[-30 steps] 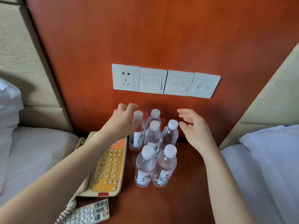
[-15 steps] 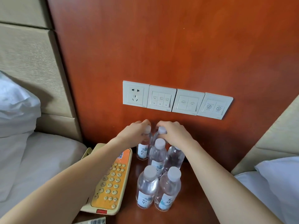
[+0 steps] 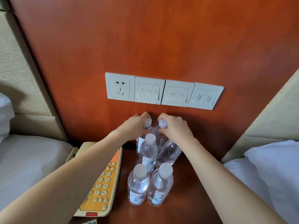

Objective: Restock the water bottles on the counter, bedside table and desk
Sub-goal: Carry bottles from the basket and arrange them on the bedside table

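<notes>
Head view: a person's bare forearms reach in from 7 and 5 o'clock over a wooden bedside table (image 3: 191,199), where six capped water bottles (image 3: 148,152) stand clustered at its centre. The left hand (image 3: 135,126) curls fingers and thumb round the neck of the rear-left bottle (image 3: 147,122). The right hand (image 3: 177,129) grips the rear-right bottle (image 3: 162,124) the same way, just below its white cap. Both hands sit knuckles up and nearly touching at the cluster's 12 o'clock, close to the red-brown wall panel (image 3: 145,46).

The front-left bottle (image 3: 138,185) and front-right bottle (image 3: 160,183) stand side by side at 6 o'clock, apart from either hand. A beige-and-orange telephone (image 3: 100,188) lies at 9 o'clock, partly under the left forearm. A row of switch plates (image 3: 163,91) is mounted above the hands, and white bedding (image 3: 267,175) lies at 3 o'clock.
</notes>
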Demonstrator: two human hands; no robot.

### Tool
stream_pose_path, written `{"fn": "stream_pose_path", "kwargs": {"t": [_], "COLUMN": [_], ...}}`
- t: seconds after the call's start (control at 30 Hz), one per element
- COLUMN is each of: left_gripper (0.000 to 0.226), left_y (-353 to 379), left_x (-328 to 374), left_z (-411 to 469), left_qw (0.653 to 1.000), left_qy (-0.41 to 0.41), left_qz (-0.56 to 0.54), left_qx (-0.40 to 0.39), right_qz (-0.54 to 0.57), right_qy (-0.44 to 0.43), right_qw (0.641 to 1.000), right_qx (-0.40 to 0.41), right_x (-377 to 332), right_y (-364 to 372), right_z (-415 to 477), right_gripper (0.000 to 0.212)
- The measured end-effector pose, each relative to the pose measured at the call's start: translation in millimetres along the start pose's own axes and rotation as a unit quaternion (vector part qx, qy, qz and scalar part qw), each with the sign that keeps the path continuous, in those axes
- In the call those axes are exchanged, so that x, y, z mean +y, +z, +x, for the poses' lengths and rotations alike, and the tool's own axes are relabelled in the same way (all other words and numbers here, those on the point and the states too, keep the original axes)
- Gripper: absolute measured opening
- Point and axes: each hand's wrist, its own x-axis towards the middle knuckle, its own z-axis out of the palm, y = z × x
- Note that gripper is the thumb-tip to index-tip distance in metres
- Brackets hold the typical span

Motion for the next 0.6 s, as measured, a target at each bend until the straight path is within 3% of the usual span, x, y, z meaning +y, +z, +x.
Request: {"fn": "stream_pose_path", "kwargs": {"t": [0.27,0.6], "left_gripper": [0.049,0.044], "left_y": [-2,-6], "left_x": [2,9], "left_z": [-3,0], "left_qw": [1.000,0.999], "left_qy": [-0.014,-0.029], "left_qz": [0.010,0.020], "left_qx": [-0.018,-0.037], "right_qz": [-0.007,-0.059], "right_qy": [0.030,0.059], "right_qw": [0.999,0.995], "right_qx": [-0.028,-0.045], "right_x": [-2,6], "right_y": [0,-19], "right_z": [4,4], "right_gripper": [0.044,0.042]}}
